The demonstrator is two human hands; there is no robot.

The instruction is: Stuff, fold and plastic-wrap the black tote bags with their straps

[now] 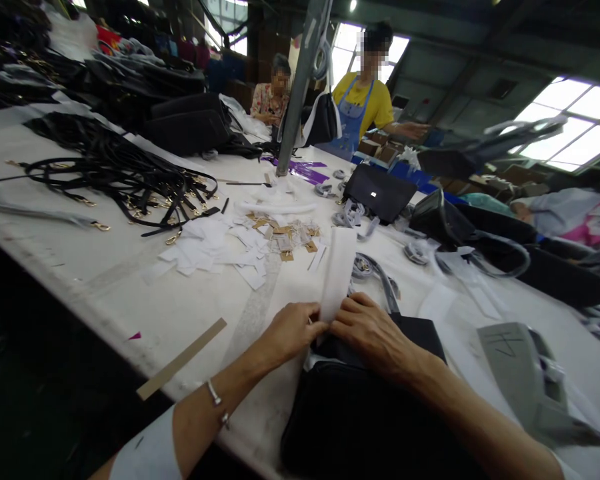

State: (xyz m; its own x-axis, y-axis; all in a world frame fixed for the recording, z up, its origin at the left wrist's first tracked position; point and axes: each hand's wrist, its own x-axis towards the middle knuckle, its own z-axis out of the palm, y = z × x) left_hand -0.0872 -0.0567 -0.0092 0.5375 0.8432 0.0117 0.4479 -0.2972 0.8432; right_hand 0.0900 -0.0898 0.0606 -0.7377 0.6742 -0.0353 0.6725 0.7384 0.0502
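A black handbag [375, 413] lies at the table's near edge, with a grey-wrapped handle [386, 283] rising behind it. Above its far side stands a white foam strip [339, 267], upright and slightly tilted. My left hand [293, 330] pinches the strip's lower left edge between thumb and fingers. From the other side my right hand [373, 330] grips the same strip low down, its fingers curled and its wrist over the bag. The strip's bottom end is hidden behind my fingers.
White paper cards [200, 243] and brown tags lie ahead, with black straps [125, 180] at left. A metal post [300, 93] rises from the table [115, 313]. A grey tape dispenser [523, 373] stands right. People work across the table; a black bag [470, 153] is in midair.
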